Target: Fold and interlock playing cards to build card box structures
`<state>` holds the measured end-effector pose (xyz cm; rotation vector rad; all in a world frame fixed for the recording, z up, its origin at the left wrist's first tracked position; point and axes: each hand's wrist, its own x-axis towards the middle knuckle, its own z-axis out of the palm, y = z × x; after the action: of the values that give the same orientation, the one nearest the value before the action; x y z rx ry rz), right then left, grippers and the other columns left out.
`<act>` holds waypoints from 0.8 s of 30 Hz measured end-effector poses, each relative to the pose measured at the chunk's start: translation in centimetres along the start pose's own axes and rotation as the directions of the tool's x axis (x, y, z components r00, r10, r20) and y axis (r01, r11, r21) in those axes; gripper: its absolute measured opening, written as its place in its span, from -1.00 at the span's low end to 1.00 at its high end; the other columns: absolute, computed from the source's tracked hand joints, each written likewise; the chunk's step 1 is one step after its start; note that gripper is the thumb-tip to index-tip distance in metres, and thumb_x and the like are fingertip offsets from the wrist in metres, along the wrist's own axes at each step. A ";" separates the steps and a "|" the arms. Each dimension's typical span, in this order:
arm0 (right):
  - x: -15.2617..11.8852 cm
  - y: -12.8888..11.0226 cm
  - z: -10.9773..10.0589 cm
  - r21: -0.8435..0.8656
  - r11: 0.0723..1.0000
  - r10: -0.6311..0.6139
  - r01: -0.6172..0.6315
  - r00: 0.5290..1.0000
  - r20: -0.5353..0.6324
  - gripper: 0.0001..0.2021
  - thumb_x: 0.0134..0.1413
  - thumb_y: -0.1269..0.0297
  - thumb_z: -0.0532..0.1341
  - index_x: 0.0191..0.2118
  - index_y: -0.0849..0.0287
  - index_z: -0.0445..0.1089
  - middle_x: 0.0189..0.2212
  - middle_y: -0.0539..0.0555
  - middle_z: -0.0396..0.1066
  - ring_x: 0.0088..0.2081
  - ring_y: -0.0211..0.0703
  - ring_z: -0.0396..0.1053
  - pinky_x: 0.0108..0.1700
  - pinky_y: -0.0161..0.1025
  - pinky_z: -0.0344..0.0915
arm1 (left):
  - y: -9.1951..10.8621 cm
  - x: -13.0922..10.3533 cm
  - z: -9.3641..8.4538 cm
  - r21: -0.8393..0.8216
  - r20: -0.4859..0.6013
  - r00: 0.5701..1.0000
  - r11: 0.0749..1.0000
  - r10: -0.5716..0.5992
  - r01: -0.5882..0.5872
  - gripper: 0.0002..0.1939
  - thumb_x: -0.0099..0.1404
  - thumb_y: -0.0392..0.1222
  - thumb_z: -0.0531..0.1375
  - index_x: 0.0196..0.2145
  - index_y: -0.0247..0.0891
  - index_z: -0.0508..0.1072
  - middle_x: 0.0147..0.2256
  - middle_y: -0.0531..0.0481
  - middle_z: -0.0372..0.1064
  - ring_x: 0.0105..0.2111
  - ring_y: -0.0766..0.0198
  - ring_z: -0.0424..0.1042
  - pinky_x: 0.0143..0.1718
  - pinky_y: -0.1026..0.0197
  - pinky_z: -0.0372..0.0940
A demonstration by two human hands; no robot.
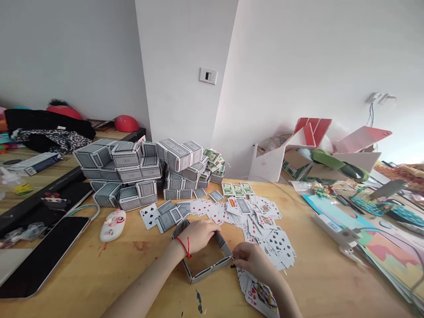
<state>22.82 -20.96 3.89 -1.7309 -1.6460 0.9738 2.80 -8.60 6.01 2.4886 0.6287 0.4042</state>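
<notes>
An open frame of folded playing cards (208, 271) stands on the wooden table in front of me. My left hand (199, 233), with a red string at the wrist, reaches over its back left part, fingers bent together at the far wall; what they grip is hidden. At the frame's right corner is my right hand (250, 259), its fingertips pinched at the edge on something I cannot make out. Loose face-up cards (276, 245) spread behind and beside my right hand, and more cards (258, 297) lie beneath it.
Blocks built from grey-backed cards (127, 174) are stacked at the back left. A white mouse (113, 225) and a black tablet (43, 256) lie on the left. On the right are a power strip (336, 230) and colourful sheets (377, 247). Cardboard boxes (268, 163) stand behind.
</notes>
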 end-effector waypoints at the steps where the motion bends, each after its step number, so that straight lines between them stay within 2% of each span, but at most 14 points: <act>1: 0.1 -0.2 0.4 -0.032 0.999 0.012 -0.012 1.000 0.012 -0.94 -0.12 0.39 0.22 -0.45 0.16 0.43 -0.56 -0.02 0.40 -0.52 -0.24 0.30 -0.48 -0.34 0.19 | -0.1 0.1 0.0 0.004 0.000 1.000 1.000 -0.002 0.002 -0.67 0.23 -0.37 -0.03 -0.19 -0.15 0.46 -0.18 0.01 0.45 -0.20 0.23 0.41 -0.18 0.21 0.27; 3: 0.3 -0.5 1.1 -0.093 0.996 0.001 0.000 1.000 0.011 -0.91 -0.10 0.41 0.17 -0.48 0.16 0.43 -0.60 -0.03 0.39 -0.54 -0.26 0.29 -0.49 -0.36 0.14 | -0.2 0.2 0.0 0.008 -0.003 1.000 1.000 0.001 0.000 -0.67 0.23 -0.38 -0.03 -0.21 -0.16 0.47 -0.21 0.01 0.47 -0.23 0.23 0.42 -0.22 0.22 0.27; 8: 0.8 -0.7 1.9 -0.217 0.973 -0.085 0.073 0.995 -0.045 -0.86 -0.03 0.35 0.13 -0.46 0.13 0.45 -0.52 0.00 0.45 -0.46 -0.20 0.34 -0.40 -0.33 0.16 | -0.4 0.3 0.0 -0.001 0.001 1.000 1.000 0.010 -0.010 -0.68 0.21 -0.38 -0.01 -0.28 -0.16 0.50 -0.28 0.02 0.49 -0.28 0.25 0.43 -0.27 0.25 0.26; 15: 1.7 -0.4 2.6 -0.231 0.971 -0.089 0.057 0.988 -0.129 -0.89 -0.05 0.31 0.18 -0.49 0.14 0.44 -0.53 0.00 0.44 -0.46 -0.19 0.34 -0.40 -0.32 0.16 | -0.3 0.1 0.4 -0.063 0.020 1.000 0.998 0.000 0.001 -0.68 0.21 -0.32 0.02 -0.21 -0.09 0.51 -0.23 0.04 0.51 -0.21 0.22 0.45 -0.18 0.21 0.27; 18: 1.7 -0.1 2.4 -0.178 0.983 -0.069 0.047 0.990 -0.121 -0.93 -0.10 0.33 0.21 -0.50 0.15 0.43 -0.56 -0.02 0.43 -0.49 -0.21 0.33 -0.42 -0.32 0.16 | 0.0 -0.2 -0.4 -0.089 0.018 1.000 0.996 -0.019 0.020 -0.67 0.22 -0.27 0.04 -0.12 -0.04 0.47 -0.18 0.06 0.50 -0.20 0.20 0.45 -0.16 0.18 0.28; 19: 1.7 0.1 2.2 -0.143 0.989 -0.063 0.048 0.993 -0.104 -0.95 -0.12 0.34 0.23 -0.47 0.16 0.44 -0.56 -0.02 0.43 -0.50 -0.21 0.32 -0.43 -0.32 0.17 | 0.0 -0.4 -1.0 -0.105 0.003 1.000 0.994 -0.019 0.019 -0.67 0.22 -0.24 0.04 -0.09 -0.02 0.45 -0.17 0.06 0.49 -0.19 0.20 0.45 -0.14 0.17 0.28; 21: 1.5 0.5 1.7 -0.059 0.996 -0.065 0.060 0.995 -0.070 -0.85 -0.17 0.32 0.26 -0.36 0.16 0.46 -0.54 -0.02 0.43 -0.52 -0.22 0.31 -0.45 -0.31 0.20 | -0.5 -0.8 -2.6 -0.157 -0.083 0.996 0.988 -0.022 0.008 -0.69 0.25 -0.16 0.03 -0.10 -0.03 0.45 -0.13 0.06 0.47 -0.13 0.19 0.42 -0.07 0.15 0.25; 23: 1.5 0.9 1.4 0.037 0.995 -0.088 0.092 0.990 -0.109 -0.73 -0.14 0.24 0.27 -0.22 0.15 0.45 -0.45 0.04 0.46 -0.46 -0.18 0.34 -0.40 -0.27 0.27 | -1.7 -1.6 -4.1 -0.241 -0.224 0.968 0.969 -0.115 0.059 -0.69 0.28 -0.12 0.00 -0.12 -0.10 0.46 -0.10 0.01 0.45 -0.08 0.18 0.39 0.00 0.12 0.21; 24: 1.6 0.9 1.3 0.099 0.988 -0.104 0.120 0.982 -0.157 -0.70 -0.09 0.18 0.25 -0.17 0.14 0.43 -0.36 0.08 0.47 -0.38 -0.13 0.37 -0.33 -0.24 0.31 | -2.4 -2.0 -4.7 -0.309 -0.294 0.936 0.946 -0.192 0.096 -0.69 0.27 -0.09 0.00 -0.14 -0.14 0.47 -0.10 -0.01 0.44 -0.08 0.16 0.39 0.01 0.11 0.21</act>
<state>22.27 -19.62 2.15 -1.5817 -1.5467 0.8421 -1.67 -5.81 8.15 2.0959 0.8124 0.7954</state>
